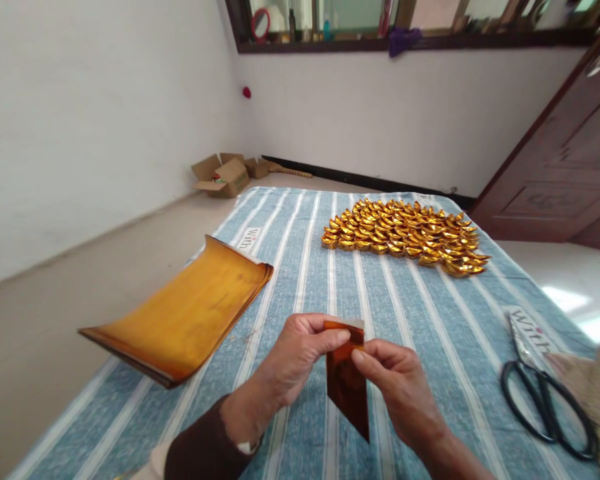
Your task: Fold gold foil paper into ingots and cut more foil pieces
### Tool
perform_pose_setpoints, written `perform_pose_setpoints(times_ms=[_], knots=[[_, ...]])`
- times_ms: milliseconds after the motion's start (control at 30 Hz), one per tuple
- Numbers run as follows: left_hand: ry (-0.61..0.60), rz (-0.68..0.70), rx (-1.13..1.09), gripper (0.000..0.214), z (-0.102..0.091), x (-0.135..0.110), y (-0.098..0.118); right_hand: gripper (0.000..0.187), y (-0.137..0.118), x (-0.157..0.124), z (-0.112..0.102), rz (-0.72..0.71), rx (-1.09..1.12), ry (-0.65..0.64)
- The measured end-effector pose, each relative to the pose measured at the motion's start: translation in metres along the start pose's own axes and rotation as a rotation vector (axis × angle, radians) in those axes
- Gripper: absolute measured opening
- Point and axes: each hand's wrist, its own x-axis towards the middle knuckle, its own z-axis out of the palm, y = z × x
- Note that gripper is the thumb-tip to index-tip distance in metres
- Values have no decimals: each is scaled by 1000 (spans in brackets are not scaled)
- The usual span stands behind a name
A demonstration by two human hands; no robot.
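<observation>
Both hands pinch one sheet of gold foil paper (pixel 347 383), folded over at its top edge, just above the striped cloth. My left hand (pixel 300 357) grips its upper left side between thumb and fingers. My right hand (pixel 397 383) pinches the upper right side. The sheet's lower corner points down towards me. A thick curled stack of gold paper sheets (pixel 185 313) lies to the left, partly over the table edge. Rows of folded gold paper ingots (pixel 405 235) sit at the far side of the cloth.
A blue and white striped cloth (pixel 300 267) covers the table. Black scissors (pixel 543 393) lie at the right, beside a beige woven thing (pixel 597 393). Open cardboard boxes (pixel 223 175) stand on the floor in the far corner. A brown door (pixel 565 173) stands at the right.
</observation>
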Motion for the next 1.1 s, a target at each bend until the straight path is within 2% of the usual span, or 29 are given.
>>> perform_pose_setpoints(times_ms=[100, 200, 267, 467, 700, 900, 1000, 1100], knots=[[20, -16, -10, 19, 9, -5, -1, 26, -4, -4, -3, -67, -146, 31], [60, -3, 20, 16, 15, -9, 2, 21, -14, -4, -8, -167, -273, 167], [83, 2, 67, 15, 19, -11, 4, 21, -21, -3, -11, -207, -278, 239], [57, -75, 136, 18, 22, -13, 3, 20, -31, -1, -12, -179, -137, 131], [26, -128, 106, 25, 25, -10, 1, 18, -24, -4, -14, -125, 27, 131], [7, -147, 79, 23, 29, -4, -4, 19, -22, -5, -13, -146, 13, 144], [-20, -157, 69, 21, 28, -2, -5, 23, -21, -8, -22, -194, -154, 192], [-20, -166, 36, 20, 27, -2, -1, 27, -15, -13, -52, -290, -567, 407]])
